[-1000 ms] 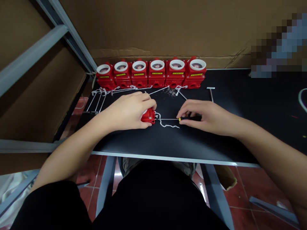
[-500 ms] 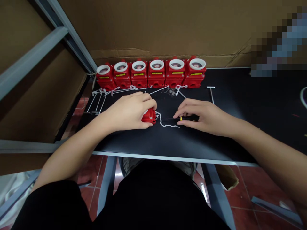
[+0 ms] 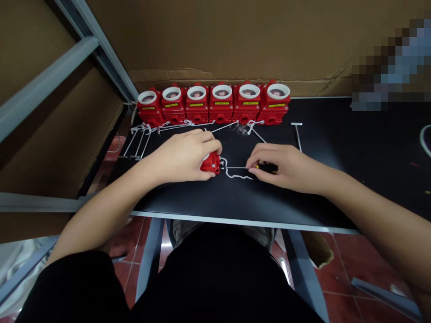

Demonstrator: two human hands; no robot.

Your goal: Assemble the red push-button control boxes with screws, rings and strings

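Note:
My left hand [image 3: 183, 154] is wrapped over a small red box [image 3: 210, 163] lying on the black table [image 3: 235, 197], pressing it down. My right hand [image 3: 281, 163] grips a screwdriver [image 3: 266, 168] with a black and yellow handle. Its thin metal shaft [image 3: 235, 168] runs leftward to the side of the red box. A white string [image 3: 235, 175] trails from the box across the table under the shaft.
Several red boxes with white round tops [image 3: 215, 103] stand in a row at the table's back edge, against a cardboard wall. White strings and thin metal pins [image 3: 138, 139] lie at back left, a T-shaped metal pin [image 3: 297, 132] at back right. A metal frame rises on the left.
My right hand has slid a little leftward along the screwdriver toward the red box. The left hand and box stay in place.

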